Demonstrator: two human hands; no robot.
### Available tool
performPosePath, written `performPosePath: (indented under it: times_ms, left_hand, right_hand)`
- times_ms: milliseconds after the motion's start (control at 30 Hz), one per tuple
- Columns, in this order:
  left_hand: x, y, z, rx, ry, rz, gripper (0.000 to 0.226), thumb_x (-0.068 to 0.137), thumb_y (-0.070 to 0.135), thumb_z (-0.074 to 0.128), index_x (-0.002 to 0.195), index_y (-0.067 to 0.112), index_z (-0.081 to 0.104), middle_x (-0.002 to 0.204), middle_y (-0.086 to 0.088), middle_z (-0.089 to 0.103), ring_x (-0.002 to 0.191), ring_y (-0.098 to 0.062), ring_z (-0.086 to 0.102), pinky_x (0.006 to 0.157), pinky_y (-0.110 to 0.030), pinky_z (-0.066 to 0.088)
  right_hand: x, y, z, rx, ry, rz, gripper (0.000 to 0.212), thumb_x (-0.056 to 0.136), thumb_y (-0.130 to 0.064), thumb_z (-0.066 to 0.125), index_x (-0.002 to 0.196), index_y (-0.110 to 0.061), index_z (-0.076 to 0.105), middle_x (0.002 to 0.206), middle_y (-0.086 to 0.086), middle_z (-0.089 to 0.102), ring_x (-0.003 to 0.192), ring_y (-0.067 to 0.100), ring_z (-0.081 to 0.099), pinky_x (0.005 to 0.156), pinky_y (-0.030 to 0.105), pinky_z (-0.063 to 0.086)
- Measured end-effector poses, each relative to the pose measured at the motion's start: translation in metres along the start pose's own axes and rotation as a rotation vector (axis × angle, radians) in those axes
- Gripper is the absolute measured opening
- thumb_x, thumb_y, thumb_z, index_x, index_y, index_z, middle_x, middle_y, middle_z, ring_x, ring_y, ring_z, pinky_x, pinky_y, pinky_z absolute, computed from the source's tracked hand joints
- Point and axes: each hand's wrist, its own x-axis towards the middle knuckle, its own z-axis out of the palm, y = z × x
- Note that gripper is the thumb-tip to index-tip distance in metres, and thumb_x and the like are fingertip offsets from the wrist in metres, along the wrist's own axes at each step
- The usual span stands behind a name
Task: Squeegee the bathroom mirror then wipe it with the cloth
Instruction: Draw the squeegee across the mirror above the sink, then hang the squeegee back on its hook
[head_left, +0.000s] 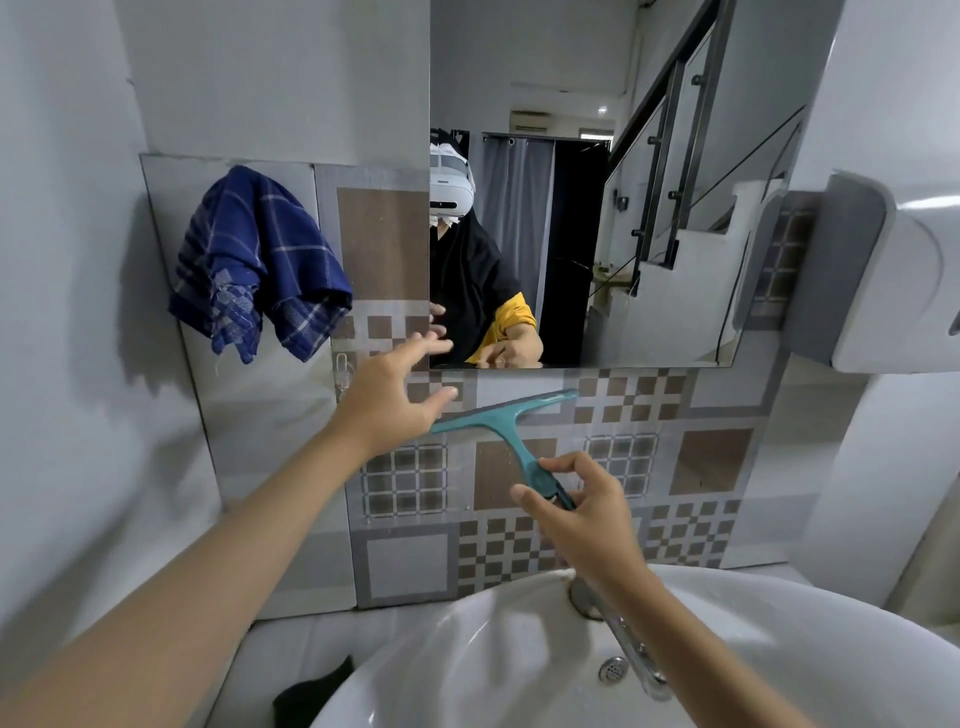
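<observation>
one teal squeegee (511, 431), one blue checked cloth (257, 262), one mirror (649, 156), one white sink (519, 649) with one chrome faucet (631, 647), one drain hole (613, 669). two bare hands in view.

right hand (587, 506): grip pinched on the squeegee's handle end, thumb and fingertips around it, forearm coming up from lower right over the sink. squeegee is off the glass, in front of the patterned tile wall (623, 405) just below the mirror's bottom edge, blade tilted, right end higher, handle pointing down-right.

left hand (397, 397): grip wide, holding nothing, fingers spread and reaching toward the mirror's lower-left corner and the blade's left end; can't tell if it touches the blade. arm stretched out from lower left.

cloth hangs bunched on the wall, left of the mirror, well apart from both hands. white wall-mounted unit (883, 275) at right of mirror, type unclear.
</observation>
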Motion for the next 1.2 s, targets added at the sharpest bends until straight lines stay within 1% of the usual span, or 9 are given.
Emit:
performPosePath:
  times_ms: [100, 200, 433, 533, 700, 833, 933, 1033, 1200]
  left_hand:
    - [-0.007, 0.020, 0.000, -0.200, -0.124, -0.031, 0.026, 0.079, 0.023, 0.072, 0.105, 0.024, 0.068, 0.113, 0.010, 0.068, 0.111, -0.003, 0.059, 0.102, -0.038, 0.045]
    - [-0.006, 0.030, 0.000, -0.349, -0.361, -0.093, 0.019, 0.080, 0.015, 0.072, 0.098, 0.018, 0.069, 0.106, 0.006, 0.072, 0.107, -0.003, 0.063, 0.099, -0.038, 0.048]
    - [-0.002, 0.041, -0.017, -0.249, -0.610, -0.150, 0.016, 0.079, 0.005, 0.072, 0.093, 0.010, 0.066, 0.092, -0.005, 0.073, 0.091, -0.017, 0.069, 0.089, -0.043, 0.054]
    - [-0.034, 0.030, -0.046, -0.218, -0.495, -0.244, 0.012, 0.078, 0.002, 0.071, 0.087, 0.009, 0.067, 0.089, -0.011, 0.072, 0.087, -0.025, 0.069, 0.085, -0.044, 0.056]
    - [-0.050, 0.014, -0.049, -0.234, -0.404, -0.242, 0.017, 0.077, 0.001, 0.071, 0.083, 0.017, 0.068, 0.090, -0.012, 0.069, 0.080, -0.026, 0.069, 0.080, -0.045, 0.058]
    - [-0.062, 0.001, -0.040, -0.298, -0.247, -0.243, 0.030, 0.078, -0.003, 0.068, 0.097, 0.020, 0.067, 0.098, -0.002, 0.067, 0.071, -0.028, 0.068, 0.075, -0.045, 0.059]
    - [-0.073, -0.012, -0.035, -0.347, -0.144, -0.245, 0.039, 0.077, -0.005, 0.069, 0.103, 0.023, 0.064, 0.105, -0.001, 0.065, 0.081, -0.029, 0.067, 0.075, -0.040, 0.059]
    - [-0.077, -0.032, -0.035, -0.315, -0.009, -0.234, 0.043, 0.077, -0.004, 0.069, 0.102, 0.029, 0.062, 0.102, 0.000, 0.066, 0.089, -0.011, 0.064, 0.075, -0.026, 0.057]
    - [-0.077, -0.065, -0.036, -0.296, 0.137, -0.320, 0.037, 0.078, 0.003, 0.071, 0.111, 0.019, 0.062, 0.103, -0.001, 0.067, 0.090, -0.020, 0.067, 0.077, -0.040, 0.059]
  right_hand:
    - [-0.004, -0.030, -0.023, -0.084, -0.208, 0.025, 0.031, 0.077, -0.023, 0.078, 0.102, -0.020, 0.060, 0.073, 0.008, 0.071, 0.048, 0.008, 0.060, 0.043, 0.018, 0.046]
    - [0.002, -0.056, -0.040, -0.164, -0.388, 0.017, 0.030, 0.077, -0.015, 0.078, 0.103, -0.018, 0.062, 0.067, 0.003, 0.070, 0.046, 0.006, 0.058, 0.042, 0.017, 0.043]
    - [0.033, -0.090, -0.058, -0.321, -0.598, -0.111, 0.034, 0.075, -0.013, 0.079, 0.105, -0.018, 0.064, 0.061, -0.004, 0.071, 0.045, 0.006, 0.056, 0.041, 0.016, 0.043]
    - [0.040, -0.105, -0.030, -0.363, -0.748, -0.156, 0.040, 0.071, -0.017, 0.081, 0.107, -0.022, 0.064, 0.066, 0.003, 0.072, 0.045, 0.009, 0.054, 0.041, 0.019, 0.043]
    - [0.060, -0.104, -0.028, -0.141, -0.510, -0.115, 0.046, 0.067, -0.017, 0.083, 0.109, -0.019, 0.065, 0.073, 0.005, 0.071, 0.055, 0.015, 0.061, 0.052, 0.030, 0.056]
    - [0.064, -0.100, 0.005, 0.012, -0.394, -0.133, 0.050, 0.075, -0.008, 0.079, 0.120, -0.015, 0.058, 0.081, 0.010, 0.072, 0.064, 0.017, 0.067, 0.060, 0.033, 0.060]
    - [0.068, -0.097, 0.034, 0.085, -0.321, -0.197, 0.059, 0.076, -0.008, 0.079, 0.125, -0.019, 0.049, 0.080, 0.012, 0.072, 0.067, 0.022, 0.071, 0.061, 0.039, 0.061]
    - [0.080, -0.096, 0.071, 0.114, -0.306, -0.244, 0.057, 0.077, -0.007, 0.078, 0.125, -0.016, 0.049, 0.079, 0.017, 0.071, 0.070, 0.029, 0.071, 0.066, 0.046, 0.060]
    - [0.100, -0.098, 0.119, 0.082, -0.345, -0.267, 0.054, 0.080, -0.011, 0.077, 0.128, -0.018, 0.052, 0.074, 0.012, 0.071, 0.065, 0.019, 0.071, 0.064, 0.038, 0.061]
